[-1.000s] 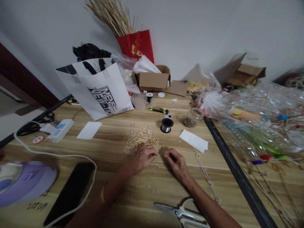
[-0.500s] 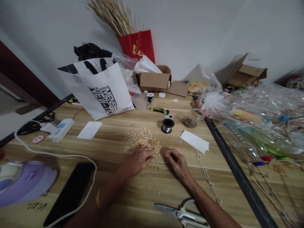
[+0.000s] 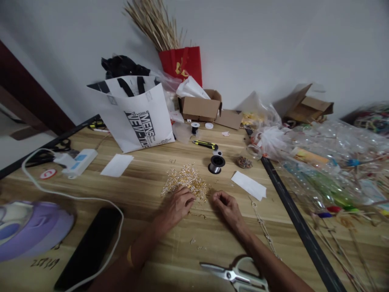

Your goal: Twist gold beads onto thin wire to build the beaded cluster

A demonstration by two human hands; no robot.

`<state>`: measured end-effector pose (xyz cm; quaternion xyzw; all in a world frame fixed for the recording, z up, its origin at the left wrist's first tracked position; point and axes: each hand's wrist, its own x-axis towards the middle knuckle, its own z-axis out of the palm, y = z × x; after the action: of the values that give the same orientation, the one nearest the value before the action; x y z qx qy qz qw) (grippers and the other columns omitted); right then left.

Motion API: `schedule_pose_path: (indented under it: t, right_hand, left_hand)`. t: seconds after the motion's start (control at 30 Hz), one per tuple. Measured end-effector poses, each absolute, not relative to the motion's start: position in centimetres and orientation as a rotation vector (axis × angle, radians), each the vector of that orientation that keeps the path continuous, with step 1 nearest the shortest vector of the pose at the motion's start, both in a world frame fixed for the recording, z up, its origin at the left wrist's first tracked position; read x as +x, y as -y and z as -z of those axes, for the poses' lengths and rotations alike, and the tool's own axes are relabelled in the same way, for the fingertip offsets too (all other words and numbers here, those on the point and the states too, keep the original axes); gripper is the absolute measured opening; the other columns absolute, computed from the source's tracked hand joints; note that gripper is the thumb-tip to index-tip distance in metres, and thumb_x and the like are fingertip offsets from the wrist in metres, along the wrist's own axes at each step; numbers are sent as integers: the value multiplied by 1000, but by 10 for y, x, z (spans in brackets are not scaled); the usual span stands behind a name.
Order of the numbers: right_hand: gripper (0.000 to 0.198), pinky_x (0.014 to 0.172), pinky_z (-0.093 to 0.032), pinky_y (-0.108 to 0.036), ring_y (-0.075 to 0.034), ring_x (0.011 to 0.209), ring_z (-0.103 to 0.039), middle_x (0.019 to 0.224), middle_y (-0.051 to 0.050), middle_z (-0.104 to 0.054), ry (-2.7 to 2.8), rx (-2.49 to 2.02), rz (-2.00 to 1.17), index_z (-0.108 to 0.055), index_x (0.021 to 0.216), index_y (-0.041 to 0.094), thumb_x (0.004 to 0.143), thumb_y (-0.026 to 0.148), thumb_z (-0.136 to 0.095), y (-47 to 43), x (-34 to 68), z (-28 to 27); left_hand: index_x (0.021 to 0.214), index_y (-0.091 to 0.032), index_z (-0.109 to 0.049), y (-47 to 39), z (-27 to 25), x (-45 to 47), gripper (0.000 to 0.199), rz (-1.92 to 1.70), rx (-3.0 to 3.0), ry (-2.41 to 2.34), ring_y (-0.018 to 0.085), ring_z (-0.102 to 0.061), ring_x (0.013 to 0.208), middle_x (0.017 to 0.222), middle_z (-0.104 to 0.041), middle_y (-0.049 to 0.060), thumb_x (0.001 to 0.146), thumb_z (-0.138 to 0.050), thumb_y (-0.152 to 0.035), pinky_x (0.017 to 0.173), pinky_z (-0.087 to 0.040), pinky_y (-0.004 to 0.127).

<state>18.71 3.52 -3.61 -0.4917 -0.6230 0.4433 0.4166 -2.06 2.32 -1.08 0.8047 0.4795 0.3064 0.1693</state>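
Note:
A loose pile of small gold and clear beads [image 3: 187, 178] lies on the wooden table. At its front edge rests my left hand [image 3: 182, 201], fingers curled and pressed together; whatever they hold is too small to make out. To the right of the pile, my right hand [image 3: 227, 206] is closed in a pinch, and its fingertips hide anything between them. A short gold beaded strand [image 3: 197, 215] lies just below the gap between both hands. Nearer to me are a few tiny clear pieces [image 3: 201, 247] and scissors [image 3: 235, 275] by my right forearm.
Behind the pile stand a wire spool [image 3: 216, 165], a yellow-black box cutter [image 3: 205, 144] and a jar of beads [image 3: 245, 161]. A knotted cord [image 3: 263, 225] lies right of my right hand. Bagged plastic bottles [image 3: 322, 174] crowd the right; a phone [image 3: 89, 247] and white cable are left.
The view has shifted slightly, so the background sits a little differently. Both hands keep nearly the same pose beside the bead pile.

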Motion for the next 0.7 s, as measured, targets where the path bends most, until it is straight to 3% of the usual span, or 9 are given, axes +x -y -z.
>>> schedule_pose_path:
  t: [0.43,0.7]
  right_hand:
    - [30,44,-28,-20,-9,49,-36,55,3,-45,1528,-1229,-1263,-55,69,15,77,43,-58,-43,174,30]
    - [26,50,-29,-21,-9,54,-37,61,3,-43,1721,-1149,-1333,-53,72,15,81,40,-54,-49,176,28]
  left_hand:
    - [74,-18,-63,-22,10,-26,14,-787,2371,-1363,17,-50,82,76,-58,2,82,-54,-10,75,-42,29]
    - [73,-17,-62,-20,8,-23,15,-747,2375,-1379,17,-49,82,77,-57,2,83,-54,-11,73,-41,29]
